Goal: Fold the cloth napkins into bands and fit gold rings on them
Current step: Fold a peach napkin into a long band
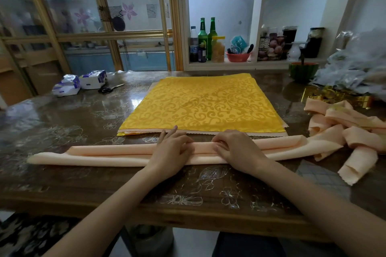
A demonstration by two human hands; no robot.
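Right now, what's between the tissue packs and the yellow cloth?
Black-handled scissors lie on the table there, between the tissue packs and the yellow cloth, in the head view.

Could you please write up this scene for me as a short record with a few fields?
work piece: peach napkin, folded into a long band across the table
left hand: grips the band near its middle, fingers curled on the upper fold
right hand: grips it alongside
behind: yellow patterned cloths, stacked flat
right side: folded peach napkins in a pile; shiny gold items
left side: scissors, tissue packs
ring on band: none visible
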